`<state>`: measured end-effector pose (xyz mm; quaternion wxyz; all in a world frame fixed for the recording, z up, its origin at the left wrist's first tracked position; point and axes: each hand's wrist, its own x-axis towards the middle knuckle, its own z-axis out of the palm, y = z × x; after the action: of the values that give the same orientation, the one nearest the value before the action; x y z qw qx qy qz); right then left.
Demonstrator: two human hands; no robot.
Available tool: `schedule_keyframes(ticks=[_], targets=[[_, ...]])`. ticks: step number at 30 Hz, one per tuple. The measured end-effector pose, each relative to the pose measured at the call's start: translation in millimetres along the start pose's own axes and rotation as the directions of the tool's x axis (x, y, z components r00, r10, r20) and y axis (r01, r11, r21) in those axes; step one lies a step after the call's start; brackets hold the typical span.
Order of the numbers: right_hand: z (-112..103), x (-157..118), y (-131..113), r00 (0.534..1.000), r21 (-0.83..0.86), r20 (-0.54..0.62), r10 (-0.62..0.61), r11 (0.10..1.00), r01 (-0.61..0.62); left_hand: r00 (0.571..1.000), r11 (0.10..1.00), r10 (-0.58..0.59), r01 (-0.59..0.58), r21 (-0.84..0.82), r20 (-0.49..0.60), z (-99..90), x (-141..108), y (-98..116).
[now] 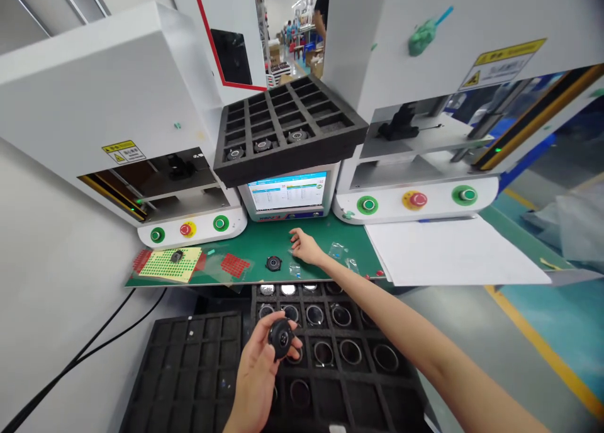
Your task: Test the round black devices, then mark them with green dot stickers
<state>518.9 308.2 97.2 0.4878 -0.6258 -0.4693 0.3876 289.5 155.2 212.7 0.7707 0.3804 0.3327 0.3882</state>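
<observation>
My left hand is closed around a round black watch body, its sensor side facing up, held over the foam tray below the table edge. On the green tabletop, my right hand has its fingers curled close to the surface; whatever they pinch, if anything, is too small to make out. Just left of it lies another watch body. Small clear plastic bags are scattered around the right hand.
A black foam tray holds several round watch parts, with another foam tray at its left. A third tray rests above the monitor. White press machines flank it. Sticker sheets and white paper lie on the table.
</observation>
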Motion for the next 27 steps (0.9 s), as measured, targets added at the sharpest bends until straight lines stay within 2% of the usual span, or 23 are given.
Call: schedule_keyframes(ticks=[3,6,9,13,14,16,18,20,24,27], targets=[[-6,-3,-8,0.994,-0.015,-0.084,-0.062,0.998,0.061,0.999,0.999,0.034,-0.034,0.033,0.01,1.3,3,3],[-11,-22,-27,0.973,0.011,-0.189,-0.133,0.99,0.137,0.996,0.994,0.084,-0.087,0.064,0.04,6.2,3,7],[-15,-66,-59,0.944,0.092,-0.277,-0.178,0.973,0.211,0.987,0.987,0.134,-0.141,0.08,0.089,10.4,1,10],[-24,-147,-112,0.919,0.214,-0.341,-0.197,0.936,0.28,0.974,0.972,0.199,-0.21,0.106,0.109,13.8,-1,10],[-25,-165,-122,0.921,0.299,-0.344,-0.183,0.908,0.292,0.972,0.969,0.206,-0.218,0.112,0.116,14.7,-1,10],[-26,-194,-138,0.952,0.472,-0.28,-0.125,0.846,0.25,0.967,0.964,0.213,-0.231,0.131,0.139,17.3,-1,11],[-24,-212,-146,0.984,0.632,-0.173,-0.041,0.762,0.143,0.959,0.953,0.231,-0.257,0.159,0.163,20.5,-2,12],[-21,-222,-149,0.997,0.748,-0.057,0.045,0.663,0.013,0.947,0.935,0.26,-0.296,0.195,0.19,23.2,-3,12],[-19,-232,-150,0.985,0.853,0.131,0.109,0.494,-0.168,0.916,0.883,0.301,-0.373,0.286,0.267,22.8,-9,13],[-19,-236,-153,0.984,0.862,0.15,0.096,0.475,-0.178,0.898,0.814,0.305,-0.419,0.403,0.317,18.5,-15,15]])
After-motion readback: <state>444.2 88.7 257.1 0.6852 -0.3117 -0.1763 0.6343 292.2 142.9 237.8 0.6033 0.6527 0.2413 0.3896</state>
